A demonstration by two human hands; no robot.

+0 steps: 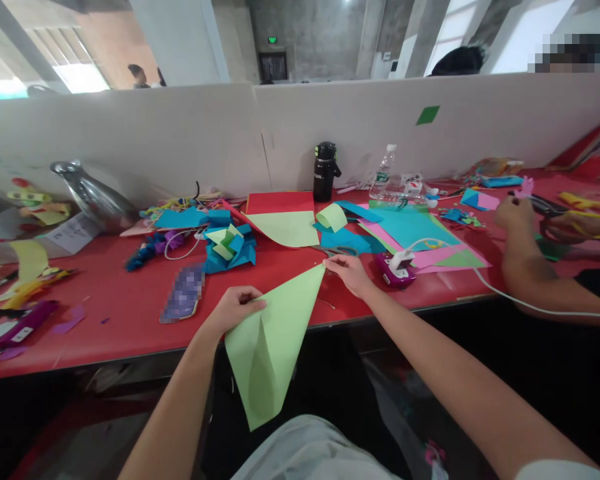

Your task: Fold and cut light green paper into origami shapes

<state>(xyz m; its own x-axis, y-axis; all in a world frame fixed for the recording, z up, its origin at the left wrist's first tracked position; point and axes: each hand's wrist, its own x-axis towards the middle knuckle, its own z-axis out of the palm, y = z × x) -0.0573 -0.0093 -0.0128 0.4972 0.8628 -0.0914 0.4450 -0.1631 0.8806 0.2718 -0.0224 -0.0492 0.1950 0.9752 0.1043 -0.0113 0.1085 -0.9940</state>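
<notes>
A light green sheet of paper (pixel 275 333), folded into a long triangle, hangs over the front edge of the red table (pixel 115 313) toward my lap. My left hand (pixel 235 308) pinches its left edge near the fold. My right hand (pixel 347 272) pinches the pointed far corner, just in front of a pair of scissors (pixel 337 251) lying on the table. Both hands are closed on the paper.
Blue, green and pink paper scraps (pixel 227 245) litter the table. A black bottle (pixel 324 171) and a clear water bottle (pixel 384 175) stand by the white partition. A purple device (pixel 395 272) with a white cable sits right of my hand. Another person's hands (pixel 517 217) work at the right.
</notes>
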